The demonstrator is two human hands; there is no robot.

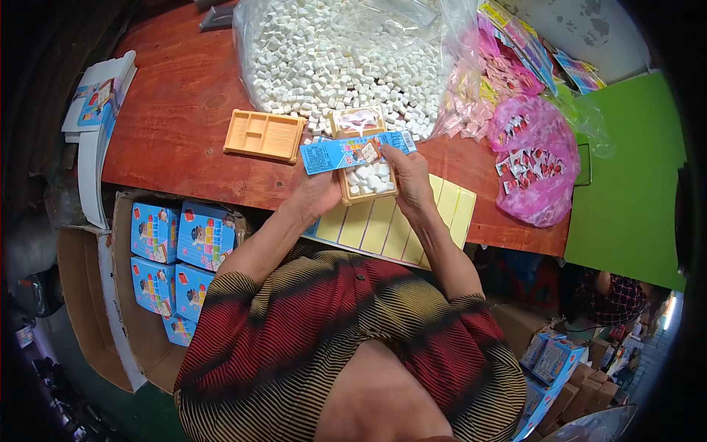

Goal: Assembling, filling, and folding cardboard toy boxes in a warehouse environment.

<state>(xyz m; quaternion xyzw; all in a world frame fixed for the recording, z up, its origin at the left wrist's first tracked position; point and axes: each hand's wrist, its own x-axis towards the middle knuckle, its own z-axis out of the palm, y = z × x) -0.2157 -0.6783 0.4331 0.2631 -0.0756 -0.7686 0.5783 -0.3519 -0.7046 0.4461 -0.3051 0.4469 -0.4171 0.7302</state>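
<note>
Both my hands hold a tan plastic tray over the table's near edge. Small white marshmallow-like pieces fill its near part, and a pale packet with dark red marks shows at its far part. Across its middle lies a blue printed card sleeve; whether it goes round underneath is hidden. My left hand is closed at the tray's left side, its fingertips partly hidden. The right hand grips the sleeve's right end and the tray, thumb on top. An empty compartmented tray lies beyond my left hand.
A large clear bag of white cubes spreads over the red table. Pink bags of small packets lie right, by a green board. Yellow strip sheets overhang the front edge. A carton of blue boxes stands lower left.
</note>
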